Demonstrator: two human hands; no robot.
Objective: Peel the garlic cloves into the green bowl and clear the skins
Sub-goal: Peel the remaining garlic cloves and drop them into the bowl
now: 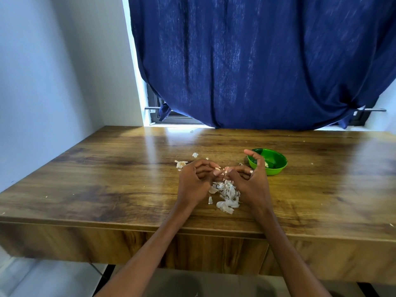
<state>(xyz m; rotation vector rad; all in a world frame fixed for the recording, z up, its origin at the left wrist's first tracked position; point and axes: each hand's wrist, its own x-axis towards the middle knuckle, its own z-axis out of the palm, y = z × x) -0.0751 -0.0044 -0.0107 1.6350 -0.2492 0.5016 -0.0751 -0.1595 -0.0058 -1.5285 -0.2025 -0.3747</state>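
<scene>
Mid-peel, centre of frame: left hand (194,181) and right hand (249,179) both pinching garlic clove (222,170), looks half-skinned, hard to tell. Green bowl (276,167) right of centre, at least one peeled clove inside. Skins (227,197) heaped below hands, not cleared yet.

The bowl (267,162) is set on the table (107,179), and a peeled clove (266,164) is seen in it. Left of the bowl, the two hands (222,181) are held together; beneath them, nearer the table's front edge, the skins (226,196) are heaped (a few more (181,163) lie farther left). A curtain (257,61) is hung behind the bowl.
</scene>
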